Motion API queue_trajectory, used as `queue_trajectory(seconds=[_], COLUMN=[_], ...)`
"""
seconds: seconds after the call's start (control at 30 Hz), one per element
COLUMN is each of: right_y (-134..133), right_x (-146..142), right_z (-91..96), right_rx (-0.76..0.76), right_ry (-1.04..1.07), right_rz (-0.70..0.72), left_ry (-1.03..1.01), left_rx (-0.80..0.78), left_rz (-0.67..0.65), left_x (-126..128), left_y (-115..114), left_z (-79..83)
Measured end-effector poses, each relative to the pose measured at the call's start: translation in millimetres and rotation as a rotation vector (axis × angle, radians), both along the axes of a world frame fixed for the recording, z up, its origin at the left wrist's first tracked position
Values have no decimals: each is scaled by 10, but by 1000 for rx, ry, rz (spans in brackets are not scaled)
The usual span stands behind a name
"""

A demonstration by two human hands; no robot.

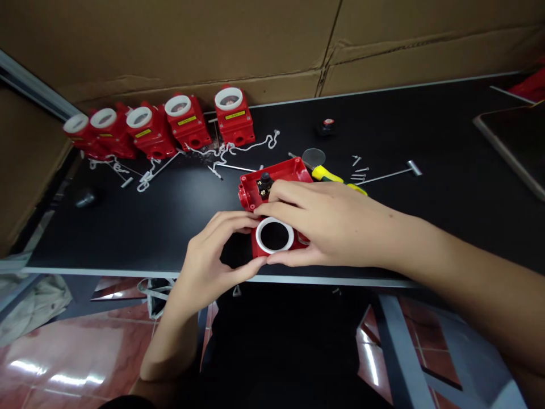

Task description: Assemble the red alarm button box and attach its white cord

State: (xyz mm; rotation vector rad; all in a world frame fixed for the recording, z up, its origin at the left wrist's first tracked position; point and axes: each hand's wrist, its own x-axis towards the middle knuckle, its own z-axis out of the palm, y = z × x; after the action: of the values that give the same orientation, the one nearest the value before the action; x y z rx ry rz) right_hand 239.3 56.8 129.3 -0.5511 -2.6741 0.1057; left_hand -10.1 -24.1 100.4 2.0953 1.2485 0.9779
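A red cover [254, 243] with a white ring [275, 251] round its opening lies at the table's front edge. My left hand [217, 247] is curved round the cover's left side, fingers above and thumb below. From the right, my right hand [326, 221] grips the same cover and hides much of it. Just behind stands an open red box [279, 168], with a black switch block [264, 185] inside, partly behind my right fingers. A yellow and green screwdriver [326, 173] lies beyond my right hand, near a clear round disc [314, 157].
Several assembled red boxes [235, 122] with white rings line the back left, with white cords [270, 140] and small metal hammers before them. Rightward lie loose screws [360, 174] and another small hammer [414, 167]. A black part [326, 128] sits behind; a black rounded object [86, 197] is at left.
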Motion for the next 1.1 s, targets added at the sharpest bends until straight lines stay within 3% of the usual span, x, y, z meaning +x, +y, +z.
queue_trajectory(seconds=[0.17, 0.43, 0.67, 1.0, 1.1], right_y=[-13, 13, 12, 25, 23], right_x=[22, 38, 43, 57, 81], right_z=[-1, 25, 44, 71, 107], right_rx=[19, -124, -80, -149, -186], right_ry=[-12, -15, -13, -135, -116], right_rz=[-12, 144, 81, -4, 29], left_ry=[5, 26, 43, 36, 34], left_rx=[7, 49, 56, 32, 38], left_rz=[1, 13, 12, 7, 8], left_x=[2, 0, 3, 0, 2], left_y=[0, -1, -1, 9, 11], left_z=[5, -8, -1, 1, 1])
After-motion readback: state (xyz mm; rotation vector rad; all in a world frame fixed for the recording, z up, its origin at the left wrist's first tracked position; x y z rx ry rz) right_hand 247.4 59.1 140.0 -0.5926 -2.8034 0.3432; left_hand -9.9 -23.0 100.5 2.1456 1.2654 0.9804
